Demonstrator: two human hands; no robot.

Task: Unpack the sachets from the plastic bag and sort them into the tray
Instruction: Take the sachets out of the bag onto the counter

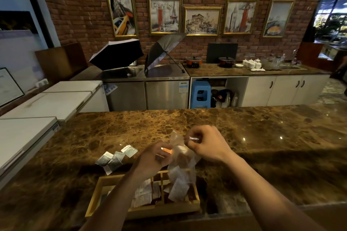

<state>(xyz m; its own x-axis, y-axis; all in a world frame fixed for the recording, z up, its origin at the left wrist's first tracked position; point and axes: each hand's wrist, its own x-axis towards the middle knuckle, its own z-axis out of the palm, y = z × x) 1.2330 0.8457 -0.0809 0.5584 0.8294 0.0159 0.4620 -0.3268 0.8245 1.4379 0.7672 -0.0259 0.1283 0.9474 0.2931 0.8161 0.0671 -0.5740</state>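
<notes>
A clear plastic bag with pale sachets inside hangs above the wooden tray. My left hand grips the bag's left edge and pinches a shiny orange sachet against it. My right hand is closed on the bag's top and on a small silver sachet. The tray has several compartments; white sachets lie in a middle one, partly hidden by my left forearm. Several grey-white sachets lie loose on the counter, left of my hands.
The brown marble counter stretches wide to the right and behind the tray. White chest freezers stand to the left. Far behind are a steel counter with two open umbrellas and a back counter with pots and cups.
</notes>
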